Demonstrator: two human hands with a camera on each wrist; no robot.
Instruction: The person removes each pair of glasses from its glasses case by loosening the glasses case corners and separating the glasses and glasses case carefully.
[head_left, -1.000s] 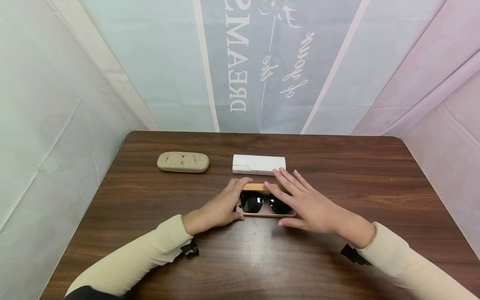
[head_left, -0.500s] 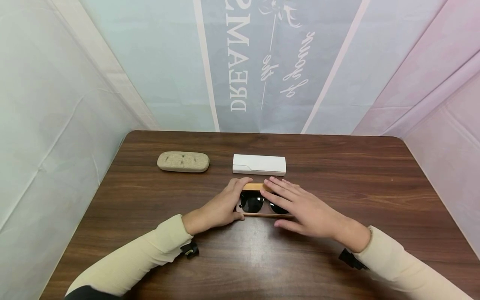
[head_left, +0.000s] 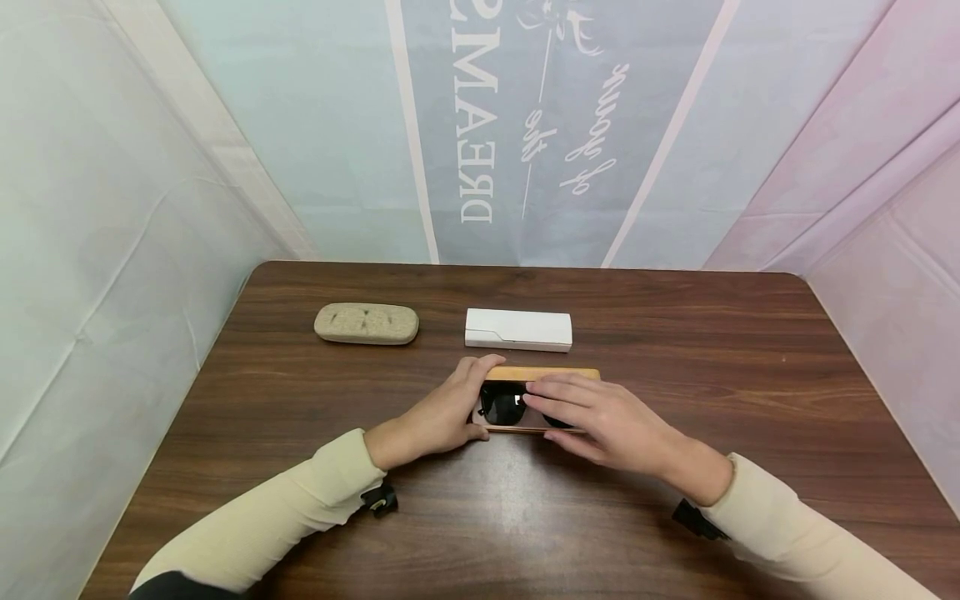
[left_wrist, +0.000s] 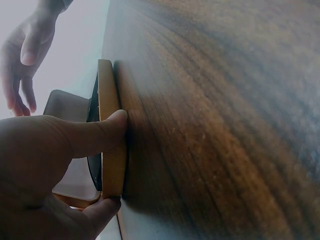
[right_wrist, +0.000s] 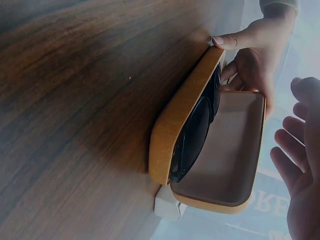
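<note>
An opened tan glasses case (head_left: 543, 372) lies on the table, black sunglasses (head_left: 502, 405) inside it. My left hand (head_left: 438, 412) grips the case's left end, thumb (left_wrist: 107, 132) along the near wall and fingers round toward the back. In the right wrist view the raised lid (right_wrist: 225, 150) shows its pale lining, and the sunglasses sit in the base below it. My right hand (head_left: 611, 421) hovers over the right half, fingers loosely bent and holding nothing; it hides one lens from the head view. The right wrist view shows these fingers (right_wrist: 292, 147) apart from the lid.
Behind the tan case lies a white glasses case (head_left: 517, 330), closed. A beige fabric glasses case (head_left: 366, 324) is farther left, also closed. Printed cloth (head_left: 517, 167) hangs beyond the far edge of the brown wooden table (head_left: 712, 358).
My right hand has come back from near the white case and moved left over the sunglasses, its spread fingers drawing together and bending. The left hand and the case have stayed put.
</note>
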